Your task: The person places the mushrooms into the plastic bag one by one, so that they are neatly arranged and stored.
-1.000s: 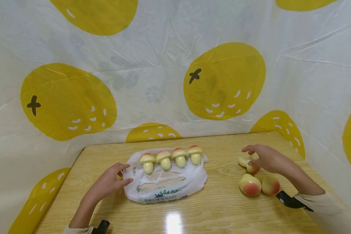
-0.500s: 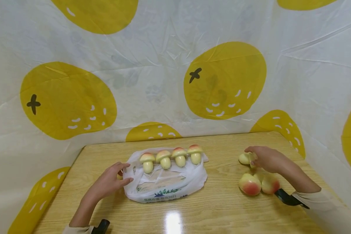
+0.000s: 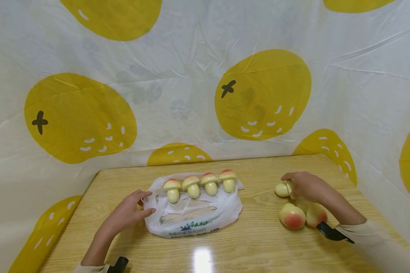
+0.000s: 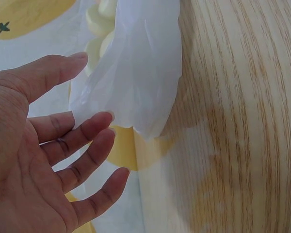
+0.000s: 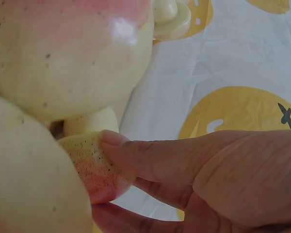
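Note:
My right hand [image 3: 309, 186] pinches a mushroom-shaped toy [image 5: 94, 167] by its speckled red and yellow cap, between thumb and fingers. Its pale stem [image 3: 281, 190] points left in the head view. Just in front lie red and yellow peach-like fruits [image 3: 292, 216], large and close in the right wrist view. At the left end of a white plastic bag [image 3: 225, 216], my left hand [image 3: 128, 210] has its fingers loosely spread, one fingertip hidden behind the bag's edge in the left wrist view. Several similar mushrooms [image 3: 191, 186] stand in a row along the bag's far side.
A wooden table [image 3: 253, 242] carries everything. Behind it and at the sides hangs a white cloth [image 3: 177, 94] printed with big yellow fruits. The bag bears green print on its near side.
My right hand has come down onto the mushroom, taken its cap between thumb and fingers, and shifted it slightly left. My left hand and the bag stay put.

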The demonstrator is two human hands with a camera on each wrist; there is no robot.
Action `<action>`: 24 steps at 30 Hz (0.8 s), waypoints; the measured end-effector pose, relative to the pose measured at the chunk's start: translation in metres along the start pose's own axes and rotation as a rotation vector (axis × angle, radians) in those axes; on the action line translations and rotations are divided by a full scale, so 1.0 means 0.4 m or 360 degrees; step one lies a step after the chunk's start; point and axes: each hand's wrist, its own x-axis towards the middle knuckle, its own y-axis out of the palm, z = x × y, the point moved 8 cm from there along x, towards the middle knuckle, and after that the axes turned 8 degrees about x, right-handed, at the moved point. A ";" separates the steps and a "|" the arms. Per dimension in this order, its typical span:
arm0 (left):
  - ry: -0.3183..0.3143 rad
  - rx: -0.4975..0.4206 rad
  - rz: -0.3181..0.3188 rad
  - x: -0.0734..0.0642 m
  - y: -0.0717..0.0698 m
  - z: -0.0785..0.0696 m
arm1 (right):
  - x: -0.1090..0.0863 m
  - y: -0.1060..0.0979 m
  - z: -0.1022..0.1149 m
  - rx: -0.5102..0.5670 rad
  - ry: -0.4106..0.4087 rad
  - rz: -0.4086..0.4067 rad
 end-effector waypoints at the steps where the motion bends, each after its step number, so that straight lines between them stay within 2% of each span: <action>1: -0.0001 0.0001 0.0001 0.000 0.001 0.000 | 0.002 0.002 0.002 0.0010 0.0009 0.0005; 9: 0.0000 0.0000 -0.0002 0.000 0.003 0.000 | 0.012 0.005 0.015 -0.0010 -0.0004 -0.0040; 14: 0.0024 0.0017 -0.0025 -0.003 0.000 -0.004 | 0.019 0.006 0.020 -0.0060 -0.0066 -0.0070; 24: 0.0015 0.0024 -0.0029 -0.004 -0.001 -0.004 | 0.022 0.003 0.037 -0.0019 -0.0093 -0.0099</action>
